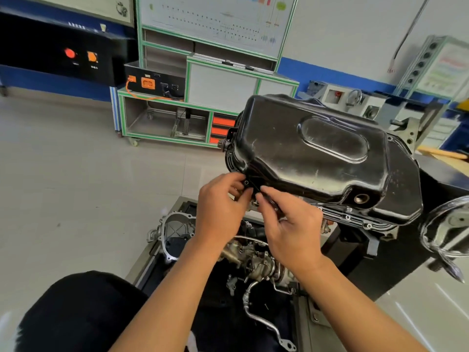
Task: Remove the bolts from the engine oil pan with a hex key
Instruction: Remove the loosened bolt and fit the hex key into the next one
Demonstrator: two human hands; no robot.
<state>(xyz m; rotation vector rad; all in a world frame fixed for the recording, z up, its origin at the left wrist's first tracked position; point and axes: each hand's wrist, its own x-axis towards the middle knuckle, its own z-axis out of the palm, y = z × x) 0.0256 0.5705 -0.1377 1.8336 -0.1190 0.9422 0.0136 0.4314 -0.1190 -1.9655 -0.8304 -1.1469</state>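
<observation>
Black oil pan (312, 148), near-left flange corner: right hand (291, 229) pinches hex key (255, 186) at bolt (246, 182); left hand (220, 207) fingers curled, hold unclear. Step, likely: seating key. Next: seat square, turn.

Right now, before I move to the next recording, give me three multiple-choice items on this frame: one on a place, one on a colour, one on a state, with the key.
1. Where do the left hand and right hand meet?
A. on top of the pan
B. at the pan's near left corner
C. at the drain hole

2. What colour is the pan?
A. silver
B. black
C. orange

3. What state is the drain hole in?
A. open, no plug
B. plugged
C. covered by a hand

Key: 1 B, both hands reach that corner, away from the top and the hole. 2 B, the pan's whole shell is glossy black. 3 A, the bare bore shows with nothing in it.
</observation>
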